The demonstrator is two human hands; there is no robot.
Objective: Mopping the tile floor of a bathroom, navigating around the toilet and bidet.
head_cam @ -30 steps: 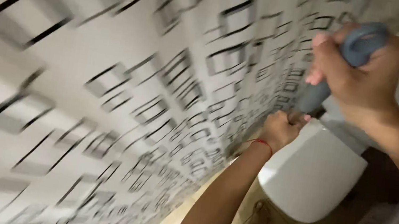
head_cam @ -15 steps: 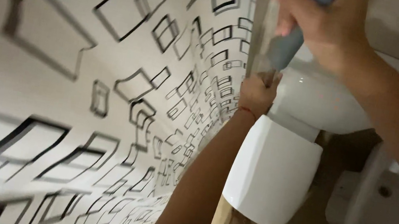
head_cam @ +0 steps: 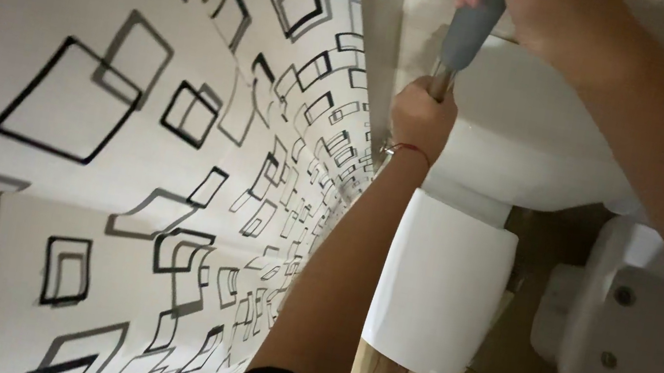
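White curtain (head_cam: 113,150) patterned with black squares fills our view from nine o'clock. At three o'clock we see the white toilet (head_cam: 469,227), its lid shut so the bowl's contents are hidden, and a white basin (head_cam: 645,356) at four. Near twelve, our right hand (head_cam: 550,12) clenches the grey handle (head_cam: 471,25); our left hand (head_cam: 423,116) grasps its metal shaft just below.

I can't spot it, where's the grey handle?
The grey handle is at the top of the head view, held by the right hand, just above the left hand and beside the curtain.
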